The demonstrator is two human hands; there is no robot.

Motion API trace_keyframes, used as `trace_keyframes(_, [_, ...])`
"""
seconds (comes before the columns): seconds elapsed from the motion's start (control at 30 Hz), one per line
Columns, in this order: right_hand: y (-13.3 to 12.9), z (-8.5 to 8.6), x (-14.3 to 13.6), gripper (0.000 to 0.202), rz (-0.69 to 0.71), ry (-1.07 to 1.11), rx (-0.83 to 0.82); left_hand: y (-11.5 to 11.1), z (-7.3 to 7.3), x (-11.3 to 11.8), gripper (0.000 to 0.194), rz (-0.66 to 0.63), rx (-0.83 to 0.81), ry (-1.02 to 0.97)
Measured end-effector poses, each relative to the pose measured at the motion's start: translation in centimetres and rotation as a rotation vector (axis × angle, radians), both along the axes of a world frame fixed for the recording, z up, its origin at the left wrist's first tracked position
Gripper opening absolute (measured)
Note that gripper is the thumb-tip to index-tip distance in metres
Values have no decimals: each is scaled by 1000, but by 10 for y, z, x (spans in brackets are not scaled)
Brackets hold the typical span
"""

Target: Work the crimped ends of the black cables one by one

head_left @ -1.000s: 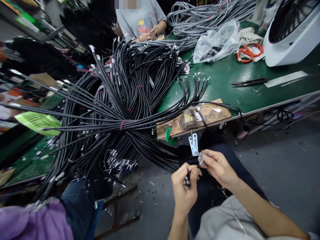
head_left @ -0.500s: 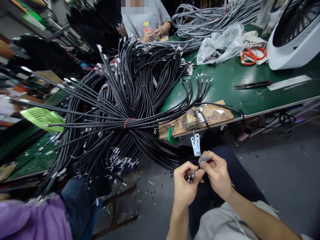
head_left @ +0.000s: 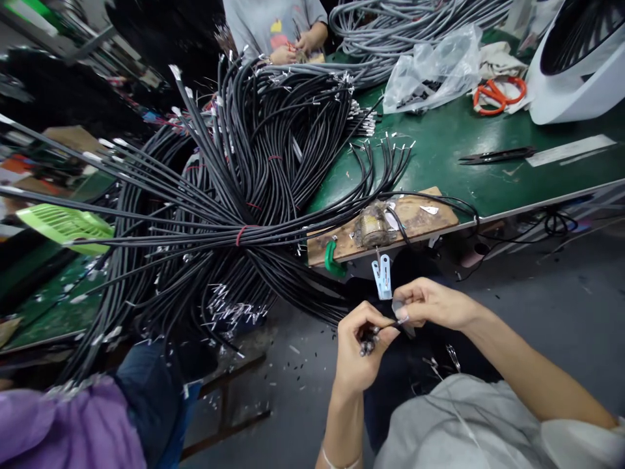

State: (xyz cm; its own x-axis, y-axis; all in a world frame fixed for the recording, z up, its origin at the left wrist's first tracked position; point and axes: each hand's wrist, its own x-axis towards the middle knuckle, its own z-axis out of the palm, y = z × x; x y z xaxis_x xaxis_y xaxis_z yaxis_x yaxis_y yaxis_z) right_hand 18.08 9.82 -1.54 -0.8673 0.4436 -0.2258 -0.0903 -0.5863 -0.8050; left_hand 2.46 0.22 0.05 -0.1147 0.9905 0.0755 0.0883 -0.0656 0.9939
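My left hand (head_left: 360, 348) is closed around a small bunch of black cables (head_left: 370, 343), whose ends poke out of the fist. From between its thumb and forefinger one cable reaches toward my right hand (head_left: 434, 305). The right fingers are pinched at that cable's tip, along with a small greyish piece I cannot make out. Just above the hands, a light blue clothespin (head_left: 383, 277) hangs from a taped round part (head_left: 372, 225) on a wooden board (head_left: 424, 215). A green clamp (head_left: 333, 259) grips the board's edge.
A large heap of black cables (head_left: 288, 143), tied with a red band (head_left: 239, 236), covers the left of the green table (head_left: 439, 137). Further right are a plastic bag (head_left: 434, 68), orange-handled scissors (head_left: 500, 96), tweezers (head_left: 495, 156) and a white fan (head_left: 581, 65). People sit opposite and at left.
My right hand has shifted slightly right and turned flatter, and the cable tip at its fingers now shows. The left hand keeps its hold on the bunch. The view has shifted slightly.
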Motion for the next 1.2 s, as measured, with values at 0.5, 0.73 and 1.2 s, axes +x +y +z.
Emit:
trace_keyframes(0.5, [9, 11, -47, 43, -474, 181, -174, 13, -3, -3, 10, 77, 55, -132])
trace_keyframes(0.73, [2, -4, -45, 48, -431, 249, -277, 14, 6, -2, 17, 71, -48, -27])
trace_keyframes(1.2, [-29, -15, 24, 13, -737, -129, 420, -4, -1, 1, 8, 91, 74, -15])
